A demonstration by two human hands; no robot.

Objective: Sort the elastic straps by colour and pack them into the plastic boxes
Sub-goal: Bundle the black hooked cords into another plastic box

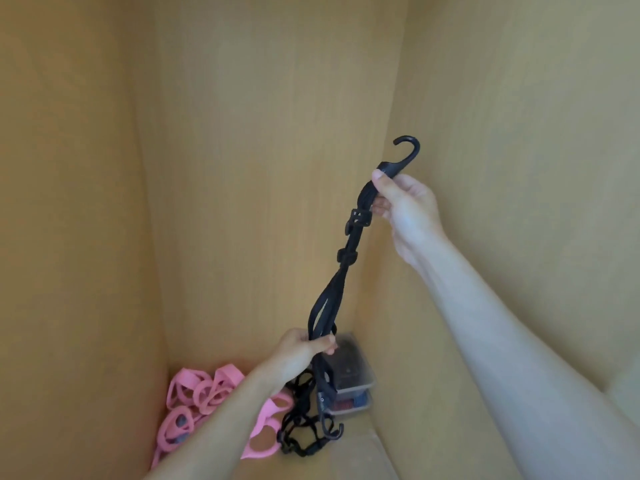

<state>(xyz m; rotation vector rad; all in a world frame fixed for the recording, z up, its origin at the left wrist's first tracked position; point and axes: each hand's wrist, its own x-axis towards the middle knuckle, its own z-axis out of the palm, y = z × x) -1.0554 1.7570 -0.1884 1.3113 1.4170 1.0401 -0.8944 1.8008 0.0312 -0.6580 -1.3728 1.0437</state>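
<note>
**Black strap held taut between your two hands**

Your right hand (405, 202) is raised and curled around the upper end of the black strap (349, 268), thumb on top, just below its top hook (410, 147), which stands clear above your fingers. Your left hand (301, 351), lower and nearer to you, pinches the same strap further down, where its bands are gathered together. Between the two hands the strap runs in a slanted line, with a buckle (358, 218) close under your right hand.

Below your left hand the strap hangs down to a second hook (330, 433) near the floor, beside a black tangle (301, 434) of netting or cord (too dark to tell which).

The plastic boxes (349, 372) sit stacked in the far corner, the upper one holding something dark; the lower shows red and blue. The pink straps (197, 393) lie heaped to the left, partly under your left forearm. Brown cardboard walls (242, 133) rise on all sides.
</note>
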